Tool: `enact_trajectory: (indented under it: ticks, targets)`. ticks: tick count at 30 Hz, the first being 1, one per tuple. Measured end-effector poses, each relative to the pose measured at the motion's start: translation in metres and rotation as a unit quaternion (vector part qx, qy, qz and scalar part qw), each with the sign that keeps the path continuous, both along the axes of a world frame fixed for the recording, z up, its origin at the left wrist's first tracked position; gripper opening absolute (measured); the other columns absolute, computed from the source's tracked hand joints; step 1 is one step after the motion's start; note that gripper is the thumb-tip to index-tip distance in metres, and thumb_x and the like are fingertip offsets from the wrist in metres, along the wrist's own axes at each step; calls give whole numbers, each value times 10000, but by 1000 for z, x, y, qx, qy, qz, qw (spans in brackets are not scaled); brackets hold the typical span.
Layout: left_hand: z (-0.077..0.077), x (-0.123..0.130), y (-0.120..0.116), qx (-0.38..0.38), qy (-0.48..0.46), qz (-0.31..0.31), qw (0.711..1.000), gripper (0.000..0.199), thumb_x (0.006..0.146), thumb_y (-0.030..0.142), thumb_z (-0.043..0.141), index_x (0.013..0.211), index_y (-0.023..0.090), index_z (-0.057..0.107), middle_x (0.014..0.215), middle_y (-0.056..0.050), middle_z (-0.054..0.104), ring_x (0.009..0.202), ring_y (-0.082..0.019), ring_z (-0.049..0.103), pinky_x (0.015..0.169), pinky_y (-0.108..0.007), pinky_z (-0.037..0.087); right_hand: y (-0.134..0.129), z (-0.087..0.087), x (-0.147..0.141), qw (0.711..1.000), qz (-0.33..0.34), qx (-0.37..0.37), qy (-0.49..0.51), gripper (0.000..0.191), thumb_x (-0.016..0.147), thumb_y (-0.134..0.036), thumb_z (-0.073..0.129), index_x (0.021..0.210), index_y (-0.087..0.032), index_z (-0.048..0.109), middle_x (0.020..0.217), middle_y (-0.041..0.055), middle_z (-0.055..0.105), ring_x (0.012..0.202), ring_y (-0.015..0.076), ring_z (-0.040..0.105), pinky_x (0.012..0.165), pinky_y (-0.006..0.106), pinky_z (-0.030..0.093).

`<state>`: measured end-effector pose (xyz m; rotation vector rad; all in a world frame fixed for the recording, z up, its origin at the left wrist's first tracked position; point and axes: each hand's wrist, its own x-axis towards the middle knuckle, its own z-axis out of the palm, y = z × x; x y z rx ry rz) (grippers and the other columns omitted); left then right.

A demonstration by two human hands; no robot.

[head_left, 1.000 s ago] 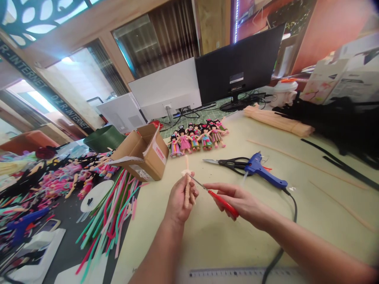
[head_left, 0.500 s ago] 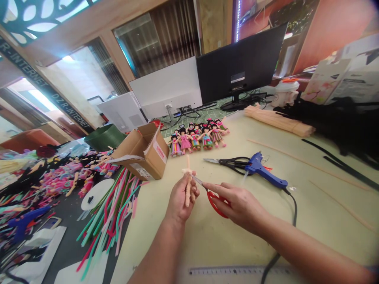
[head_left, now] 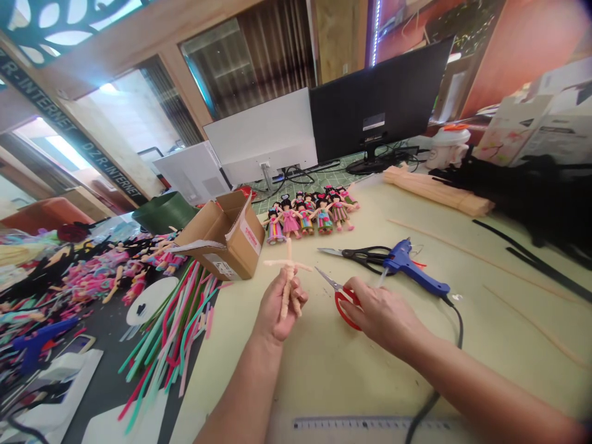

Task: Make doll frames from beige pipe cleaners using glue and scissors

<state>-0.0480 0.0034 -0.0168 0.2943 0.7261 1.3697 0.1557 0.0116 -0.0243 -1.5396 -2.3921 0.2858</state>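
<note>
My left hand (head_left: 279, 305) is closed around the lower part of a peach pipe-cleaner doll body (head_left: 289, 265), whose thin arms stretch out to both sides and whose legs poke out below the fingers. In my right hand (head_left: 386, 313) is a pair of red-handled scissors (head_left: 345, 302), fingers in the loops. The blades look shut and point up and left, a short way right of the doll body without touching it. Beyond both hands stands a group of small finished dolls (head_left: 305, 216) with black hair and colourful dresses.
A blue glue gun (head_left: 414, 268) and black-handled scissors (head_left: 365, 254) lie right of centre. The cardboard box (head_left: 231, 240) stands left, beside bundled coloured pipe cleaners (head_left: 173, 339). Peach pipe cleaners (head_left: 437, 190) and a black pile (head_left: 531, 197) lie at the right. A ruler (head_left: 370, 424) is in front.
The scissors have drawn back right, away from the doll body. The doll body has turned, so both its arms and legs now show spread out.
</note>
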Motion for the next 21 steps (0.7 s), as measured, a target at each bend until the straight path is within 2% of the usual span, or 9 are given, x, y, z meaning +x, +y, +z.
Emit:
enact_trajectory:
  ticks: [4, 9, 14, 17, 19, 21]
  targets:
    - [5, 6, -5, 17, -16, -41, 999, 195, 833, 309, 629, 909, 135, 587, 618, 54, 478, 493, -37, 453, 563, -202, 411, -2, -4, -2, 998, 24, 38, -45, 237, 911, -287, 434, 752, -197, 586, 738, 32, 638, 555, 151, 592, 570, 279, 331]
    - [6, 15, -9, 31, 0, -86, 996, 161, 842, 293, 612, 893, 142, 593, 604, 50, 479, 499, -53, 457, 553, -215, 385, 0, -2, 2, 995, 63, 73, -18, 270, 911, -205, 432, 730, -201, 631, 758, 33, 639, 663, 152, 615, 730, 301, 384]
    - [4, 24, -12, 28, 11, -120, 992, 143, 861, 285, 579, 857, 143, 581, 603, 38, 490, 508, -63, 469, 568, -225, 382, 3, -1, 3, 997, 52, 50, -13, 265, 898, -241, 464, 682, -193, 609, 673, 28, 637, 611, 156, 589, 687, 303, 388]
    - [3, 28, -14, 38, 29, -135, 990, 161, 865, 307, 566, 842, 148, 575, 608, 29, 495, 515, -75, 487, 572, -231, 389, 0, 6, 4, 991, 35, 65, 110, 210, 907, -244, 443, 775, -199, 600, 737, 31, 631, 670, 152, 572, 657, 279, 392]
    - [2, 32, -16, 41, 47, -152, 986, 182, 859, 327, 569, 829, 148, 575, 604, 21, 499, 516, -86, 498, 561, -231, 388, -2, 14, 5, 974, 16, 62, 217, 166, 910, -258, 436, 830, -199, 569, 780, 33, 612, 702, 147, 554, 641, 265, 403]
    - [2, 35, -17, 40, 74, -170, 982, 204, 847, 345, 583, 813, 144, 579, 592, 15, 505, 502, -90, 496, 540, -226, 377, -3, 21, 5, 954, 0, 27, 299, 126, 894, -290, 464, 852, -199, 541, 808, 33, 595, 726, 149, 544, 635, 263, 422]
